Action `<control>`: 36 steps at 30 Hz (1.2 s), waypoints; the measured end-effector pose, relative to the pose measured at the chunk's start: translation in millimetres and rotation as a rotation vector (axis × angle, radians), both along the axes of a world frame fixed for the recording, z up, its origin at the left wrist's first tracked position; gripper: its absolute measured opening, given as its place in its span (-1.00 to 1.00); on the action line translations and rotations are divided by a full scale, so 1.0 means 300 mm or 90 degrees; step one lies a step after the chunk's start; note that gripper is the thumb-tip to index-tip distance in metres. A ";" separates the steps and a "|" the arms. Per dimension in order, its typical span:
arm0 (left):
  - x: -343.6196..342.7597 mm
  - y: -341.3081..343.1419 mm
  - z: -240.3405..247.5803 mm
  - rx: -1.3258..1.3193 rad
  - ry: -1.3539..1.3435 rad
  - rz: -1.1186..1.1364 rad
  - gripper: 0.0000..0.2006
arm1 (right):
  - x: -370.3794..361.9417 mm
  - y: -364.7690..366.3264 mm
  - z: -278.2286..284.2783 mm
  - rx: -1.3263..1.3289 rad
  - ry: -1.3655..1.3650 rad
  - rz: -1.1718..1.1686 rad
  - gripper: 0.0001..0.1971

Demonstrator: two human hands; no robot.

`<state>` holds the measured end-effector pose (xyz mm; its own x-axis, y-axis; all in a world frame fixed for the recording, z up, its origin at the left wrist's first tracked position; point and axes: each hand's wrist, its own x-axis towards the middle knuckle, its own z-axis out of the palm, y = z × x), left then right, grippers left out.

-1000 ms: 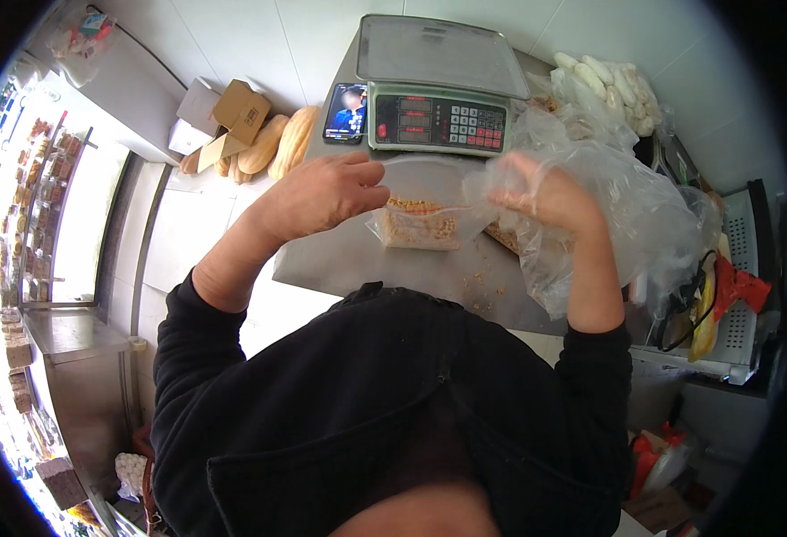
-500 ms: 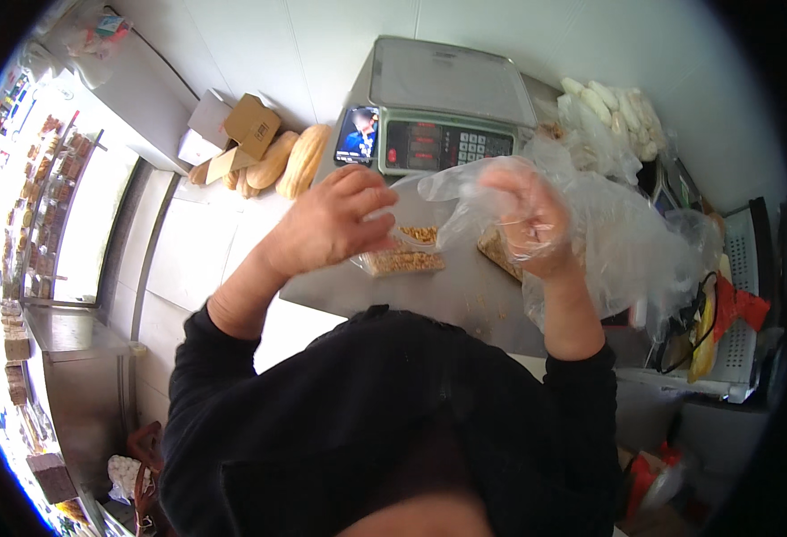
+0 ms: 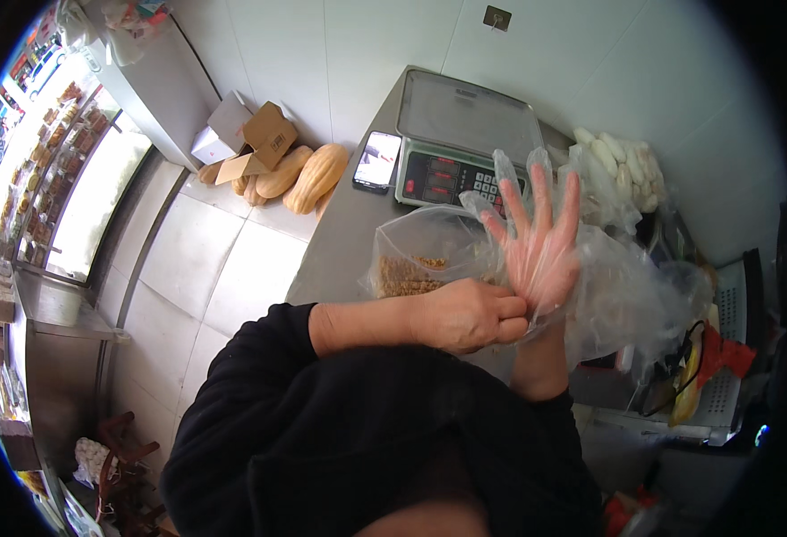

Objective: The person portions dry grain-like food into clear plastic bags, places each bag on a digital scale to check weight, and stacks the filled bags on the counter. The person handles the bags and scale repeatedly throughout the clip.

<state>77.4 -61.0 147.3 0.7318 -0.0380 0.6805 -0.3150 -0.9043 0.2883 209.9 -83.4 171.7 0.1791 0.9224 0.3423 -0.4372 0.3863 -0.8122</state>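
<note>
A clear disposable plastic glove (image 3: 504, 168) covers my right hand (image 3: 541, 255), raised above the counter with its fingers spread. The glove's fingertips stick out loose past my own. At that wrist, my bare left hand (image 3: 474, 316) has its fingers closed on the glove's cuff. To the left of the gloved hand, a clear plastic bag (image 3: 425, 228) lies on the counter around blocks of a brown grainy snack (image 3: 407, 277). My left forearm and hand hide part of the counter in front of it.
Behind my hands stands a grey weighing scale (image 3: 465, 107) with a phone (image 3: 377, 161) at its left. Clear plastic bags (image 3: 626, 286) crowd the right, near bagged white pieces (image 3: 622, 166). Left of the counter (image 3: 331, 255), squashes (image 3: 317, 177) and cardboard boxes (image 3: 264, 139) lie by the wall.
My left hand has moved right and down from beside the snack to the glove's cuff. My right hand's fingers have straightened and spread inside the glove. The view has shifted.
</note>
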 end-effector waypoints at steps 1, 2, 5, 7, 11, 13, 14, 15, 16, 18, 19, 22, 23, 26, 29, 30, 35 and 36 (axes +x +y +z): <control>-0.013 0.006 0.013 0.001 0.014 0.000 -0.90 | 0.009 0.010 -0.007 0.008 -0.003 0.008 0.01; -0.029 0.013 0.028 -0.008 0.030 0.001 -0.91 | 0.018 0.023 -0.014 0.010 -0.006 0.014 -0.06; -0.177 0.078 0.065 0.050 0.036 0.103 -0.71 | 0.067 0.039 -0.024 -0.093 -0.181 -0.042 -0.30; -0.295 0.130 0.081 0.050 0.090 0.266 -0.51 | 0.107 0.040 -0.017 -0.109 -0.418 -0.043 -0.45; -0.381 0.156 0.050 0.103 0.276 0.516 -0.52 | 0.161 0.047 0.019 0.121 -1.007 -0.036 -0.59; -0.395 0.148 0.031 -0.022 0.373 0.471 -0.70 | 0.170 0.068 0.033 0.150 -1.202 -0.036 -0.64; -0.400 0.147 0.024 -0.076 0.419 0.450 -0.79 | 0.174 0.075 0.038 0.101 -1.254 0.007 -0.66; -0.402 0.145 0.017 -0.088 0.396 0.416 -0.91 | 0.179 0.082 0.042 -0.053 -1.262 0.137 -0.69; -0.406 0.146 0.013 -0.078 0.365 0.406 -0.93 | 0.187 0.086 0.047 -0.200 -1.282 0.234 -0.72; -0.413 0.154 0.009 -0.067 0.340 0.403 -0.96 | 0.198 0.064 0.042 -0.178 -1.239 0.150 -0.78; -0.417 0.163 0.011 -0.046 0.293 0.417 -0.96 | 0.212 0.039 0.045 -0.105 -1.181 0.084 -0.78; -0.422 0.182 0.024 -0.008 0.230 0.422 -0.96 | 0.236 -0.005 0.046 -0.062 -1.152 0.015 -0.82; -0.420 0.185 0.028 -0.003 0.242 0.406 -0.95 | 0.238 -0.018 0.047 -0.059 -1.146 0.002 -0.84; -0.409 0.197 0.033 0.059 0.218 0.411 -0.94 | 0.235 -0.040 0.052 -0.015 -1.144 -0.047 -0.84; -0.391 0.186 0.016 0.029 0.219 0.376 -0.95 | 0.225 -0.043 0.057 -0.155 -1.175 -0.006 -0.76; -0.384 0.198 0.013 0.006 0.227 0.354 -0.95 | 0.223 -0.042 0.057 -0.171 -1.187 -0.010 -0.76; -0.387 0.200 -0.002 0.005 0.246 0.405 -0.95 | 0.216 -0.036 0.051 -0.191 -1.116 0.034 -0.75; -0.388 0.198 -0.002 0.013 0.248 0.409 -0.94 | 0.211 -0.036 0.053 -0.148 -1.105 0.024 -0.76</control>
<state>-39.1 -1.6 146.8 0.8023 0.4675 0.3711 0.3975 -0.8823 0.2522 273.3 -94.2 187.6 -0.2402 0.9702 -0.0314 0.9157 0.2158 -0.3389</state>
